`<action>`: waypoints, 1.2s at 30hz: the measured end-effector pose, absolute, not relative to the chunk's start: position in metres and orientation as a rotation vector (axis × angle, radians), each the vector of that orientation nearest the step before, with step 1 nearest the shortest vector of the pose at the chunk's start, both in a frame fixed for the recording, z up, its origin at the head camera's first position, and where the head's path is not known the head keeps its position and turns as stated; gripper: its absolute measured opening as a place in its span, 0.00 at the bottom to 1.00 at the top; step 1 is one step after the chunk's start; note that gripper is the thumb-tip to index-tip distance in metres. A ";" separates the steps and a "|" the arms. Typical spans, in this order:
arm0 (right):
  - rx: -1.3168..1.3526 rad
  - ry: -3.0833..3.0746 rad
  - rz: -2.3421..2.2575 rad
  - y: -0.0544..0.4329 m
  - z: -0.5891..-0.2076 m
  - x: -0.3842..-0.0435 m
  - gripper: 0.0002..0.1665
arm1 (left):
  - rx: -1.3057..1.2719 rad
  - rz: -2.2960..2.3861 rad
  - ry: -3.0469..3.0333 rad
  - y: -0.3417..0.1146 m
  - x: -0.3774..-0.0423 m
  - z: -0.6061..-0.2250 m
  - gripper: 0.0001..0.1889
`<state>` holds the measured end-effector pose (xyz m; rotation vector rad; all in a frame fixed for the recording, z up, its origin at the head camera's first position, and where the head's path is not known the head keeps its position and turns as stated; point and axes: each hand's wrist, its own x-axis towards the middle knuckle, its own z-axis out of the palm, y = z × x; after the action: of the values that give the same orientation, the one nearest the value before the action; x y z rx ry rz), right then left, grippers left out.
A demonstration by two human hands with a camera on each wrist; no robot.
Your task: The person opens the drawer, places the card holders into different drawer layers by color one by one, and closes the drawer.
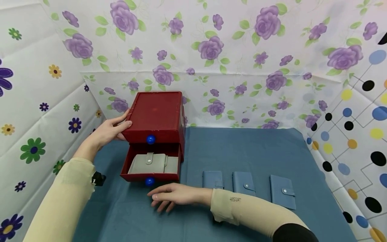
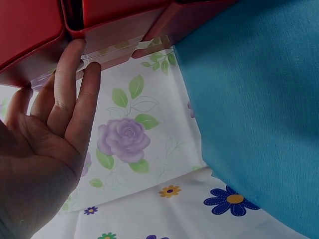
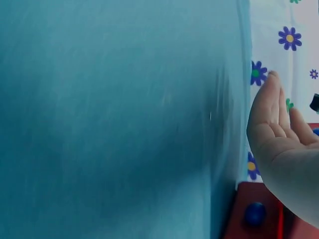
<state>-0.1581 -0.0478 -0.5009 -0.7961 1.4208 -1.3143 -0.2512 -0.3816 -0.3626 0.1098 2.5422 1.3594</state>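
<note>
A red box with two drawers [image 1: 155,111] stands at the back left, with a blue knob on each drawer. Its lower drawer [image 1: 170,177] is pulled out and holds light grey snap-strap wallets or card cases [image 1: 148,164]; how many overlap I cannot tell. My left hand [image 1: 110,130] rests against the box's left side near the top, fingers extended along it in the left wrist view. Just in front of the lower blue knob [image 1: 149,181], my right hand [image 1: 173,194] hovers with loose fingers, holding nothing. In the right wrist view that hand [image 3: 281,132] is partly cut off.
Three blue wallets lie in a row on the blue cloth: a left one [image 1: 213,179], a middle one [image 1: 243,183] and a right one [image 1: 282,191]. My right forearm passes in front of them. Patterned sheets [image 1: 235,111] surround the table at the back and sides.
</note>
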 end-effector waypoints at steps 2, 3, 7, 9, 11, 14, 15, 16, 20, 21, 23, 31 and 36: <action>-0.705 1.354 -1.354 -0.052 -0.500 -0.156 0.31 | 0.109 1.361 2.542 -0.382 -0.252 -0.363 0.38; -0.666 1.323 -1.374 -0.054 -0.500 -0.155 0.32 | 0.107 1.358 2.545 -0.382 -0.252 -0.364 0.38; -0.543 1.243 -1.431 -0.061 -0.497 -0.152 0.34 | 0.100 1.353 2.548 -0.382 -0.252 -0.364 0.39; -0.495 1.222 -1.453 -0.064 -0.497 -0.151 0.35 | 0.097 1.350 2.551 -0.382 -0.252 -0.364 0.39; -0.455 1.212 -1.471 -0.068 -0.497 -0.151 0.37 | 0.095 1.351 2.552 -0.382 -0.252 -0.364 0.39; -0.401 1.215 -1.507 -0.071 -0.496 -0.151 0.38 | 0.091 1.349 2.553 -0.382 -0.252 -0.364 0.39; -0.388 1.220 -1.519 -0.072 -0.496 -0.151 0.38 | 0.091 1.347 2.554 -0.382 -0.252 -0.364 0.39; -0.378 1.225 -1.529 -0.073 -0.496 -0.151 0.38 | 0.091 1.345 2.555 -0.382 -0.252 -0.364 0.39; -0.358 1.240 -1.556 -0.074 -0.496 -0.150 0.36 | 0.084 1.337 2.558 -0.382 -0.253 -0.364 0.39; -0.355 1.238 -1.561 -0.074 -0.495 -0.150 0.36 | 0.083 1.335 2.559 -0.382 -0.253 -0.364 0.39; -0.343 1.238 -1.572 -0.074 -0.495 -0.149 0.35 | 0.079 1.332 2.560 -0.382 -0.253 -0.364 0.39; -0.292 1.260 -1.639 -0.077 -0.492 -0.147 0.37 | 0.085 1.336 2.558 -0.381 -0.253 -0.363 0.39; -0.270 1.265 -1.670 -0.080 -0.492 -0.149 0.37 | 0.096 1.358 2.538 -0.382 -0.252 -0.363 0.39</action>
<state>-0.1487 -0.0797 -0.4920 -0.2698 1.2651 -1.6704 -0.2523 -0.3820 -0.3632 0.0956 2.5383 1.3582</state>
